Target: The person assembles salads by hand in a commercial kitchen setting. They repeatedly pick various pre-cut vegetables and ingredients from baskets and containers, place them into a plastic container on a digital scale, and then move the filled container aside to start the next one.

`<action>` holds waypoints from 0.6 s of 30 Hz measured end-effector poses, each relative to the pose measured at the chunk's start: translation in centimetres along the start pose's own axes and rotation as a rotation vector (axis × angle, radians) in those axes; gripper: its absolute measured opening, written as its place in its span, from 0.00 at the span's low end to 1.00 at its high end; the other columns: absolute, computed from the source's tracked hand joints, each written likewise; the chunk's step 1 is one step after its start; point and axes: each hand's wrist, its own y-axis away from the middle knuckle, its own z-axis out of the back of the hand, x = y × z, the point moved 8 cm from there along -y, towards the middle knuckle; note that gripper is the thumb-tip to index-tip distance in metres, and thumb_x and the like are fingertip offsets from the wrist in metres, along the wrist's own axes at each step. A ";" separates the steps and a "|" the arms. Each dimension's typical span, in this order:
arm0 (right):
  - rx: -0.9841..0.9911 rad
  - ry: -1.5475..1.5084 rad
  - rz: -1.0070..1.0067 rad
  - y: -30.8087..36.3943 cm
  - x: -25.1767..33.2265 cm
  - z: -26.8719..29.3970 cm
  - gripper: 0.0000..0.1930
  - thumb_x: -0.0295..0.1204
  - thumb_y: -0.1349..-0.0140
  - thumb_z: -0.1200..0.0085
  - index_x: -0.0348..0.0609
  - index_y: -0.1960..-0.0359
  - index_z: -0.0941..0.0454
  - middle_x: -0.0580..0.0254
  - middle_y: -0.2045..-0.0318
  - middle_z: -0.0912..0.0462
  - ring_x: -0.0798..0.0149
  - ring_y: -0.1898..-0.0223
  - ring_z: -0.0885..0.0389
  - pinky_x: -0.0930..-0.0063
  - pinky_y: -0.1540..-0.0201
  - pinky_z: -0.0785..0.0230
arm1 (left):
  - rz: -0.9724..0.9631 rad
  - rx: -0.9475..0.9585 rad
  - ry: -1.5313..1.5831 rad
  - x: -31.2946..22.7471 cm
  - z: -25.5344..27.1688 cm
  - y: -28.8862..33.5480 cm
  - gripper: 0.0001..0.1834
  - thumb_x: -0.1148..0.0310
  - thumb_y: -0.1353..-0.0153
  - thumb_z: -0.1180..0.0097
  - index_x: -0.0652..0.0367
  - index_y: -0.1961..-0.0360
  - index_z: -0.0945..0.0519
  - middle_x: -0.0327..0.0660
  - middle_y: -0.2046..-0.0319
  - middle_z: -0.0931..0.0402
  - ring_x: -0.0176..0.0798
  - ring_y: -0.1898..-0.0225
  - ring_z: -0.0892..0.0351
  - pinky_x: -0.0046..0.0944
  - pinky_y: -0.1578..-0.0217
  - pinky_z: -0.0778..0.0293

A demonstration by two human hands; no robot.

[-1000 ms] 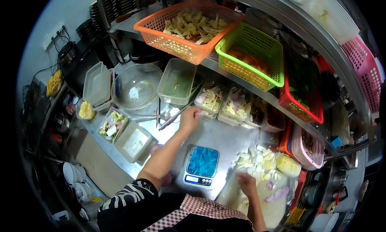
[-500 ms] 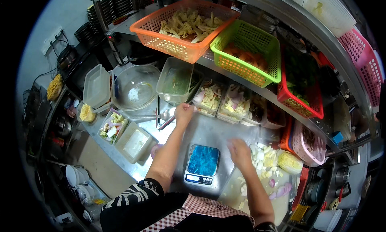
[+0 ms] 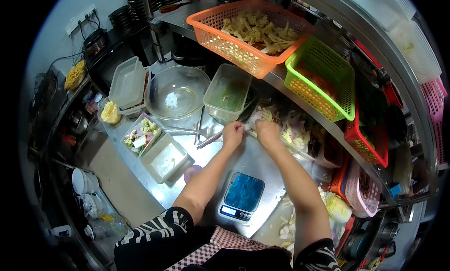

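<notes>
Cut veg (image 3: 269, 113) sits in clear tub (image 3: 253, 133), just past L hand (image 3: 233, 135) & R hand (image 3: 268, 133). Prob. light, soft, a bit slippery; best pinched loosely from top. Fingers look curled, can't tell what they grip, if anything.

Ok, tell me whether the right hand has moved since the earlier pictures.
Yes: the right hand has gone forward, from right of the scale to beyond it, near the left hand.

the table (image 3: 258, 159) bears a scale (image 3: 241, 196); from that, a tub (image 3: 164, 159) sits at ten o'clock, a bowl (image 3: 177, 95) and a ladle (image 3: 213, 130) at eleven, a board (image 3: 268, 229) at four.
</notes>
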 end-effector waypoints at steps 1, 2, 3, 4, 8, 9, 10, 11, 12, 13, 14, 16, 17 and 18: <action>0.027 0.003 -0.002 0.2 0.3 0.2 0.09 0.30 0.39 0.49 0.42 0.66 0.15 0.48 0.68 0.13 0.47 0.64 0.12 0.54 0.60 0.21 | -0.083 -0.049 -0.106 -0.8 0.0 0.0 0.06 0.77 0.36 0.42 0.67 0.61 0.17 0.42 0.75 0.18 0.34 0.75 0.20 0.37 0.71 0.24; 0.002 -0.018 0.007 0.2 0.5 0.1 0.09 0.29 0.39 0.50 0.42 0.66 0.16 0.47 0.68 0.14 0.46 0.64 0.13 0.53 0.60 0.21 | -0.121 -0.073 -0.143 -1.3 -0.2 0.0 0.06 0.77 0.37 0.41 0.67 0.61 0.16 0.45 0.75 0.18 0.37 0.75 0.19 0.38 0.70 0.24; -0.023 -0.039 0.016 0.2 0.5 -0.3 0.09 0.28 0.39 0.51 0.42 0.66 0.16 0.45 0.68 0.14 0.44 0.63 0.14 0.51 0.59 0.22 | -0.159 -0.098 -0.181 -1.6 -0.4 -0.1 0.07 0.76 0.38 0.41 0.67 0.61 0.16 0.47 0.74 0.17 0.40 0.74 0.18 0.40 0.70 0.23; -0.048 -0.060 0.013 0.3 0.2 -0.2 0.10 0.27 0.39 0.52 0.41 0.65 0.17 0.44 0.68 0.15 0.42 0.63 0.14 0.50 0.59 0.22 | -0.199 -0.112 -0.219 -3.0 -0.6 0.0 0.07 0.76 0.39 0.40 0.67 0.60 0.16 0.49 0.73 0.17 0.43 0.74 0.18 0.42 0.69 0.23; -0.050 -0.073 -0.038 -0.2 -0.2 0.6 0.09 0.27 0.39 0.51 0.43 0.66 0.16 0.44 0.68 0.15 0.43 0.62 0.14 0.49 0.58 0.23 | -0.318 -0.133 -0.308 -4.4 -0.8 0.0 0.09 0.75 0.42 0.40 0.63 0.59 0.15 0.55 0.63 0.19 0.58 0.59 0.20 0.49 0.57 0.25; -0.039 -0.056 -0.050 -0.3 -0.5 0.5 0.09 0.27 0.40 0.51 0.43 0.66 0.16 0.44 0.68 0.15 0.43 0.62 0.14 0.49 0.58 0.23 | -0.309 -0.110 -0.295 -4.2 -1.0 0.1 0.11 0.76 0.42 0.41 0.63 0.57 0.16 0.56 0.61 0.22 0.60 0.57 0.23 0.50 0.55 0.26; -0.027 -0.039 -0.061 -0.4 -0.6 0.4 0.09 0.27 0.40 0.51 0.43 0.66 0.16 0.44 0.67 0.15 0.43 0.62 0.14 0.49 0.58 0.23 | -0.321 -0.125 -0.280 -4.2 -0.8 0.1 0.12 0.76 0.42 0.41 0.62 0.56 0.17 0.56 0.62 0.22 0.60 0.57 0.23 0.50 0.55 0.26; -0.024 -0.029 -0.050 -0.4 -0.6 0.4 0.10 0.26 0.40 0.51 0.42 0.66 0.16 0.44 0.67 0.14 0.44 0.62 0.14 0.51 0.58 0.22 | -0.333 -0.143 -0.265 -4.2 -0.6 0.1 0.13 0.77 0.42 0.42 0.62 0.54 0.18 0.56 0.63 0.22 0.61 0.57 0.23 0.50 0.55 0.26; -0.017 -0.018 -0.038 -0.4 -0.5 0.4 0.10 0.26 0.39 0.52 0.41 0.66 0.16 0.45 0.67 0.14 0.44 0.62 0.13 0.52 0.59 0.21 | -0.342 -0.161 -0.251 -4.4 -0.4 0.3 0.15 0.77 0.42 0.42 0.62 0.53 0.18 0.56 0.64 0.22 0.61 0.58 0.23 0.50 0.56 0.26; -0.011 -0.008 -0.025 -0.4 -0.3 0.3 0.10 0.26 0.39 0.52 0.40 0.66 0.16 0.45 0.67 0.14 0.44 0.63 0.13 0.53 0.59 0.20 | -0.331 -0.136 -0.280 -4.3 -0.5 0.4 0.16 0.77 0.42 0.43 0.62 0.51 0.19 0.56 0.63 0.23 0.61 0.57 0.23 0.50 0.55 0.26; -0.011 -0.025 -0.047 -0.3 -0.3 0.2 0.10 0.26 0.40 0.52 0.41 0.67 0.16 0.44 0.67 0.14 0.43 0.63 0.13 0.52 0.59 0.21 | -0.319 -0.113 -0.310 -4.3 -0.7 0.7 0.17 0.77 0.42 0.43 0.62 0.50 0.20 0.56 0.62 0.24 0.62 0.57 0.23 0.50 0.55 0.26; -0.014 -0.063 -0.079 -0.1 0.0 0.0 0.09 0.25 0.42 0.51 0.43 0.67 0.16 0.43 0.67 0.15 0.41 0.63 0.14 0.49 0.58 0.23 | -0.277 -0.085 -0.346 -4.7 -0.6 1.1 0.18 0.77 0.42 0.44 0.63 0.49 0.22 0.58 0.59 0.25 0.63 0.57 0.24 0.51 0.53 0.26; -0.025 -0.053 -0.075 0.0 0.1 0.1 0.09 0.25 0.42 0.51 0.43 0.68 0.16 0.43 0.68 0.15 0.41 0.63 0.14 0.49 0.58 0.23 | -0.247 -0.077 -0.349 -4.9 -0.8 1.4 0.19 0.76 0.42 0.44 0.63 0.48 0.22 0.59 0.56 0.27 0.64 0.56 0.24 0.52 0.53 0.26; -0.034 -0.045 -0.067 0.1 0.0 -0.1 0.09 0.25 0.42 0.51 0.42 0.68 0.16 0.43 0.68 0.15 0.40 0.63 0.15 0.48 0.58 0.23 | -0.211 -0.071 -0.353 -5.0 -0.8 1.9 0.19 0.76 0.42 0.44 0.63 0.48 0.22 0.60 0.54 0.28 0.65 0.55 0.25 0.53 0.52 0.27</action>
